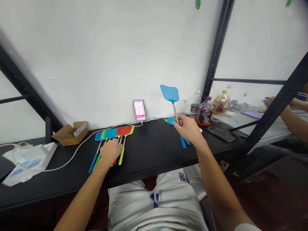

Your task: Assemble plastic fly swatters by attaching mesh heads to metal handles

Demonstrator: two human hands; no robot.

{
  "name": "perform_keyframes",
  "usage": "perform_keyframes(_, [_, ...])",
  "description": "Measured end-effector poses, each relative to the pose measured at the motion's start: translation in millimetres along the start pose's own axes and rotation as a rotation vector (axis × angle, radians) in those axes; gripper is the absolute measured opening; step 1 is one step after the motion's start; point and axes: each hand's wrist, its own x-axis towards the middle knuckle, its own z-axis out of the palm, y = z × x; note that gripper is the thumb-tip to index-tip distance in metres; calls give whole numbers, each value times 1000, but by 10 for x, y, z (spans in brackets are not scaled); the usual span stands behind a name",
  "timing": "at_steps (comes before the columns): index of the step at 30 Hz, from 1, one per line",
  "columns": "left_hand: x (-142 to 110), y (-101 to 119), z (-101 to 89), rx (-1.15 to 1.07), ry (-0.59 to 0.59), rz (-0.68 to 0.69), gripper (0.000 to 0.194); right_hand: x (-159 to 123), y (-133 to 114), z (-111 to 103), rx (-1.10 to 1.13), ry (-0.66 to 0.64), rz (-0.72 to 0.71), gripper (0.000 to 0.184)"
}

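Note:
Upright above the right part of the black table, a blue fly swatter (170,94) has its metal shaft pinched in my right hand (188,129). Its blue handle hangs below the hand. Behind that hand, more swatter heads in blue and yellow-green (170,121) lie on the table, partly hidden. On the left, several fly swatters lie side by side, with a red head (124,131), a blue head (110,133) and a yellow-green handle (121,156). My left hand (111,150) is closed over their shafts, its fingertips hidden, gripping a swatter among them.
A phone (140,110) leans on the wall, with a white cable running left. An open cardboard box (71,133) and white packaging (31,163) sit left. Right are a clear bottle (194,104), a purple-capped bottle (205,112) and a dark phone (220,133). Another person's arm (293,120) shows far right.

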Motion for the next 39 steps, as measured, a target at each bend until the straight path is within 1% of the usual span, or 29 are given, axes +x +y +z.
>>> perform_keyframes(3, [16, -26, 2, -6, -2, -6, 46, -23, -46, 17, 236, 31, -13, 27])
perform_keyframes(5, [-5, -45, -29, -23, 5, -14, 49, -36, -101, 62, 413, 10, -15, 35])
perform_keyframes(7, [-78, -42, -92, -34, 33, -3, 47, -56, -191, 136, 601, -10, -16, 41])
perform_keyframes(9, [-223, 0, -183, -59, 92, 64, 43, -96, -315, 241, 780, -1, -7, 42])
perform_keyframes(11, [-445, 87, -281, -171, 166, 224, 40, -163, -461, 374, 926, 30, 29, 40])
perform_keyframes(12, [-575, 142, -323, -287, 167, 315, 40, -206, -535, 448, 989, -17, 49, 39])
perform_keyframes(13, [-710, 199, -356, -433, 116, 408, 38, -254, -607, 523, 1037, -104, 59, 38])
perform_keyframes(14, [-841, 254, -377, -597, 39, 464, 37, -305, -674, 595, 1085, -208, 69, 36])
perform_keyframes(15, [-960, 303, -383, -748, -63, 498, 37, -356, -733, 663, 1129, -316, 81, 34])
perform_keyframes(16, [-1060, 344, -373, -864, -163, 519, 38, -403, -783, 723, 1161, -410, 91, 32])
perform_keyframes(17, [-1137, 374, -349, -933, -199, 511, 40, -445, -822, 774, 1182, -483, 96, 31])
perform_keyframes(19, [-1221, 406, -270, -1003, -230, 482, 35, -501, -865, 848, 1183, -584, 84, 31])
perform_keyframes(21, [-1231, 410, -176, -1050, -244, 444, 28, -510, -869, 890, 1165, -618, 63, 30])
perform_keyframes(23, [-1207, 409, -95, -1084, -260, 428, 27, -476, -844, 911, 1155, -582, 78, 30])
perform_keyframes(25, [-1182, 416, -39, -1092, -258, 447, 26, -415, -803, 918, 1166, -520, 140, 36])
perform_keyframes(28, [-1165, 439, -6, -1083, -252, 489, 26, -319, -735, 901, 1225, -436, 233, 41])
perform_keyframes(30, [-1167, 452, -9, -1080, -277, 490, 29, -276, -698, 873, 1279, -398, 266, 44])
perform_keyframes(35, [-1207, 454, -63, -1183, -425, 453, 37, -247, -670, 818, 1356, -331, 328, 48])
perform_keyframes(39, [-1250, 434, -102, -1261, -541, 412, 40, -255, -681, 828, 1392, -313, 300, 46])
